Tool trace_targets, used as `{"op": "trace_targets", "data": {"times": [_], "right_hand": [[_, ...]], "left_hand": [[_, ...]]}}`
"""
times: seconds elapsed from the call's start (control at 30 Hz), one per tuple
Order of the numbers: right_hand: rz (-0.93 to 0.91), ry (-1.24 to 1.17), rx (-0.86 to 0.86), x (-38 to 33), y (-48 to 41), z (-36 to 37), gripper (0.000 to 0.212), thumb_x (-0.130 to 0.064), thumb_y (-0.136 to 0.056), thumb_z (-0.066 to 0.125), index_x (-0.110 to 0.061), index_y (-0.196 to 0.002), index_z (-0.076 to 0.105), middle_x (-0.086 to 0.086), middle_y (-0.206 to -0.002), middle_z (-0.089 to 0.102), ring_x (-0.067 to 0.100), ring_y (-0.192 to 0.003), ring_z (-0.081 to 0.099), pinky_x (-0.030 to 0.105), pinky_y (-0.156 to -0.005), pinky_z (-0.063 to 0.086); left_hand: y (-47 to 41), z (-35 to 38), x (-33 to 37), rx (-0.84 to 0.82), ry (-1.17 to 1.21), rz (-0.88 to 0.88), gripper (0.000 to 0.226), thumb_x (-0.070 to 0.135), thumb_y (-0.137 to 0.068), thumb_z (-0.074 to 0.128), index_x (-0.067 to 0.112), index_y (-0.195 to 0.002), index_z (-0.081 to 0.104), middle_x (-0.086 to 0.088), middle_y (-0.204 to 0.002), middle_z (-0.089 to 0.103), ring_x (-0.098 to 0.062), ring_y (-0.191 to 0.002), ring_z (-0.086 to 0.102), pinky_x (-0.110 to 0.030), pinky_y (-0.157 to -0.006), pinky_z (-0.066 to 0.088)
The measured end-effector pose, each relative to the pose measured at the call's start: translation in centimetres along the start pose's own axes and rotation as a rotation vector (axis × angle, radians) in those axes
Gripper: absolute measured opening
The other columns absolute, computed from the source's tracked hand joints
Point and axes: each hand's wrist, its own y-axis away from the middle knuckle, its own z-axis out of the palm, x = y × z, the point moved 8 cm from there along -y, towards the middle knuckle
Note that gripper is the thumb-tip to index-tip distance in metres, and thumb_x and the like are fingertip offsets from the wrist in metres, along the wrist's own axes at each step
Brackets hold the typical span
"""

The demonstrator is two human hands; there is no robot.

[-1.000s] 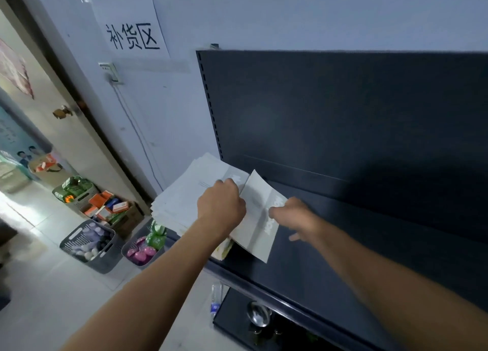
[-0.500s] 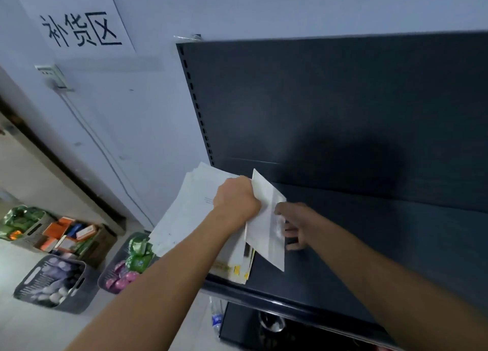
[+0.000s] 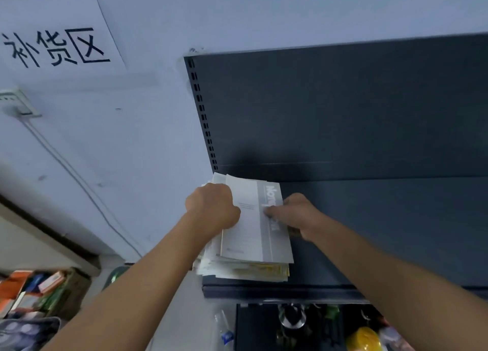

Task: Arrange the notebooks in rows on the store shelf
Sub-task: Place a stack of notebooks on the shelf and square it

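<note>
The left hand curls round the notebook stack on the shelf; the right hand pinches the top notebook. Next, it probably goes beside the stack, starting a row.

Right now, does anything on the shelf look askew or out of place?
Yes: the notebook stack at the shelf's left end is ragged. Lower notebooks fan out leftward, edges unaligned, under the top notebook that the right hand pinches and the left hand touches.

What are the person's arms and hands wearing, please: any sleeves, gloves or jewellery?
Both forearms are bare to the frame edge, no sleeve showing. The left hand and right hand wear no gloves; no watch, bracelet or ring is visible.
</note>
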Motion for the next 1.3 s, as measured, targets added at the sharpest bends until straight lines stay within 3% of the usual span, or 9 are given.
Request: {"op": "trace_targets", "data": {"times": [0.13,0.27,0.43,0.5,0.57,0.7,0.9,1.03,1.3], "right_hand": [[-0.072,0.142,0.066,-1.3,0.5,0.9,0.038,-0.039,-0.083,0.081,-0.012,-0.104,0.065,0.006,-0.098,0.072,0.021,-0.086,0.069,0.034,-0.065,0.059],[-0.070,0.190,0.099,-1.8,-0.3,0.4,0.041,-0.045,-0.081,0.082,-0.011,-0.099,0.067,0.004,-0.094,0.072,0.021,-0.085,0.071,0.041,-0.074,0.063],[-0.115,0.157,0.201,-2.2,-1.1,-0.5,0.033,-0.046,-0.083,0.078,-0.020,-0.082,0.057,-0.003,-0.083,0.064,0.014,-0.072,0.064,0.030,-0.055,0.054],[-0.111,0.121,0.237,-2.0,-1.5,-1.1,0.033,-0.042,-0.087,0.075,-0.023,-0.078,0.051,-0.005,-0.082,0.061,0.016,-0.074,0.064,0.033,-0.060,0.055],[-0.084,0.026,0.230,-1.6,-2.1,-1.4,0.028,-0.038,-0.089,0.074,-0.022,-0.080,0.053,-0.002,-0.088,0.064,0.019,-0.080,0.066,0.038,-0.071,0.060],[-0.021,-0.203,0.132,-1.3,-2.3,-0.9,0.022,-0.024,-0.086,0.078,-0.019,-0.084,0.057,0.003,-0.094,0.068,0.018,-0.079,0.066,0.033,-0.061,0.055],[0.042,-0.319,0.036,-1.9,-1.5,-0.1,0.047,-0.012,-0.072,0.090,-0.011,-0.104,0.056,0.008,-0.104,0.065,0.029,-0.094,0.066,0.050,-0.082,0.058],[0.048,-0.397,0.008,-2.5,-1.2,0.2,0.055,-0.005,-0.072,0.088,-0.004,-0.118,0.057,0.014,-0.109,0.068,0.032,-0.094,0.069,0.053,-0.082,0.060],[0.067,-0.435,-0.030,-3.2,-0.9,0.9,0.050,-0.005,-0.074,0.085,-0.005,-0.116,0.058,0.015,-0.110,0.068,0.034,-0.094,0.070,0.054,-0.078,0.060]], "left_hand": [[-0.3,-0.3,-1.3,0.046,0.000,-0.064,0.040,0.040,-0.087,0.066,0.013,-0.108,0.046,-0.004,-0.100,0.044,-0.021,-0.080,0.047,-0.029,-0.055,0.034],[-1.2,-0.4,-1.9,0.071,0.066,-0.033,0.030,0.038,-0.087,0.066,0.017,-0.078,0.048,-0.003,-0.089,0.058,-0.017,-0.071,0.051,-0.026,-0.052,0.036],[-1.7,-0.8,-2.1,0.158,0.140,-0.053,0.029,0.025,-0.091,0.060,0.015,-0.070,0.042,-0.001,-0.073,0.051,-0.016,-0.060,0.047,-0.024,-0.048,0.033],[-1.5,-0.6,-2.0,0.175,0.145,-0.048,0.031,0.025,-0.093,0.058,0.014,-0.069,0.041,-0.001,-0.073,0.049,-0.016,-0.059,0.045,-0.024,-0.048,0.032],[-1.4,-0.6,-1.9,0.192,0.147,-0.045,0.034,0.028,-0.096,0.056,0.014,-0.069,0.041,-0.001,-0.075,0.046,-0.015,-0.059,0.044,-0.025,-0.048,0.031],[-1.6,-0.4,-1.4,0.185,0.157,-0.049,0.035,0.027,-0.096,0.053,0.014,-0.068,0.037,-0.004,-0.083,0.042,-0.021,-0.069,0.045,-0.028,-0.052,0.030],[-3.0,-0.1,-2.3,0.122,0.428,-0.124,0.030,0.020,-0.086,0.060,0.011,-0.069,0.037,-0.003,-0.070,0.045,-0.018,-0.058,0.042,-0.026,-0.049,0.030],[-3.6,0.2,-2.5,0.074,0.503,-0.143,0.027,0.022,-0.091,0.057,0.011,-0.074,0.039,-0.001,-0.069,0.045,-0.016,-0.058,0.041,-0.026,-0.050,0.033],[-3.7,1.0,-2.1,0.032,0.601,-0.079,0.034,0.041,-0.099,0.051,0.009,-0.108,0.039,-0.001,-0.091,0.049,-0.009,-0.072,0.047,-0.026,-0.052,0.033]]}}
